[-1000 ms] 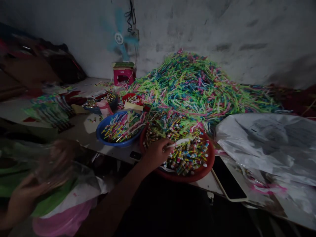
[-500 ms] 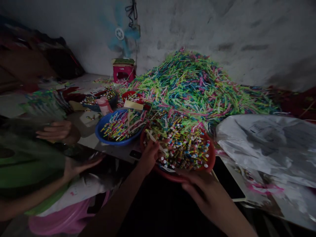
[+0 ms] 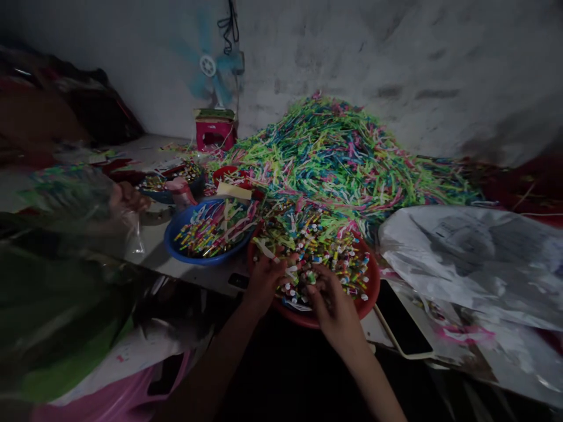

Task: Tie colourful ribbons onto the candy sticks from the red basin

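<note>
In front of me a red basin (image 3: 375, 284) holds many small, colourful stick-like pieces (image 3: 345, 266) with white ends. My left hand (image 3: 265, 280) is over the basin's left side, its fingers closed on a pale strip (image 3: 264, 248). My right hand (image 3: 331, 300) reaches over the front rim with bent fingers pinched together among the pieces. A small white and green bit shows at its fingertips; what exactly they grip cannot be made out.
Left of the basin stands a blue basin (image 3: 176, 253) of similar sticks. Behind rises a heap of coloured strips (image 3: 334, 152). A phone (image 3: 402, 319) and white plastic bag (image 3: 466, 258) lie at right. A co-worker (image 3: 65, 281) in green sits left, handling a clear bag.
My right hand has moved from the basin's front edge up and left into the pieces, its fingers closing. My left hand stays about in place. The co-worker's hands have moved to a clear bag.
</note>
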Tool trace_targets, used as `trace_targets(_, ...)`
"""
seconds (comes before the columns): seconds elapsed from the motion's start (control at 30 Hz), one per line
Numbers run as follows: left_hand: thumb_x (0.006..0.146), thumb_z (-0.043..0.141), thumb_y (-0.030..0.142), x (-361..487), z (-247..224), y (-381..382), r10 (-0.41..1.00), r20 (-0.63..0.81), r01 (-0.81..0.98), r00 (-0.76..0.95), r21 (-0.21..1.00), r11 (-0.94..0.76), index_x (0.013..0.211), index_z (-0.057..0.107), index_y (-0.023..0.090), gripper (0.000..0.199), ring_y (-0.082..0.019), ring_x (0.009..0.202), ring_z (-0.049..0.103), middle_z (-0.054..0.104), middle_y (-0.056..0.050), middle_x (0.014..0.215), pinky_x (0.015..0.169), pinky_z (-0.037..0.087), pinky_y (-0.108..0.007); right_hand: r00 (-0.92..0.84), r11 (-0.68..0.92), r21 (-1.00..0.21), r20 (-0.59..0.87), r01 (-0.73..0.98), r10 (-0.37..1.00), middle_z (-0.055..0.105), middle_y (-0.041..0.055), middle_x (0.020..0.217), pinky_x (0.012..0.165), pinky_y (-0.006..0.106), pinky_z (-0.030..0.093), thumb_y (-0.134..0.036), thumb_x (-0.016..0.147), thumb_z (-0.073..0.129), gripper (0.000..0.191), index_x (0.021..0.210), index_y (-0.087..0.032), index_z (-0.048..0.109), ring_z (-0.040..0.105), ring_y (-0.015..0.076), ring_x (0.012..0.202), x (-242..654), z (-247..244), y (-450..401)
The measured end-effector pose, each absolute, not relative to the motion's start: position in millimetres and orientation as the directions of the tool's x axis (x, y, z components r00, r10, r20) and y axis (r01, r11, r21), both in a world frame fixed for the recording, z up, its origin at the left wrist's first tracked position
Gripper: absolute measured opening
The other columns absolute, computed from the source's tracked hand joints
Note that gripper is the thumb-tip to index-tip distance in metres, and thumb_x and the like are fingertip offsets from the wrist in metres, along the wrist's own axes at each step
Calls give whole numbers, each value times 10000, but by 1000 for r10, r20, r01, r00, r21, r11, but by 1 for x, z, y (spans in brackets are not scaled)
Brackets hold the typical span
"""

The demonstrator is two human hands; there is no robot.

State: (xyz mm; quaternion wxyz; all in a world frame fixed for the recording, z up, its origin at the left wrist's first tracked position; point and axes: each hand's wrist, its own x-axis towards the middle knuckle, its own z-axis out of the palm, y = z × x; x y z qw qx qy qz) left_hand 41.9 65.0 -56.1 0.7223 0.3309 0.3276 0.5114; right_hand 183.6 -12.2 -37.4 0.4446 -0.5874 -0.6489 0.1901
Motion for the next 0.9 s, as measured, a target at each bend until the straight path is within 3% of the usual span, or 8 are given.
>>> trace_targets(0.13, 707, 738, 331, 40, -55, 65, 943, -130, -519, 305, 808, 280, 1115, 573, 190, 462, -224, 914, 680, 680, -113, 1120, 673, 531, -262, 82, 284, -709, 433, 646, 897, 659, 71, 935, 748, 311, 508, -295, 933, 398, 201, 1030, -204, 549, 630, 193, 851, 175, -56, -8)
trace_targets(0.33, 720, 729, 301, 39, -54, 64, 945, -133, -521, 300, 807, 279, 1116, 584, 183, 438, -219, 864, 695, 681, -109, 1122, 660, 540, -263, 32, 255, -578, 439, 775, 898, 610, 96, 1006, 845, 391, 479, -243, 949, 339, 230, 1106, -195, 499, 584, 228, 966, 165, -67, -12)
trace_targets(0.9, 711, 739, 297, 42, -54, 62, 956, -131, -491, 261, 835, 249, 1100, 577, 164, 442, -218, 859, 698, 670, -113, 1143, 599, 541, -224, 145, 232, -668, 458, 707, 877, 649, 61, 931, 772, 320, 492, -254, 916, 448, 98, 958, -210, 525, 621, 204, 889, 167, -64, -12)
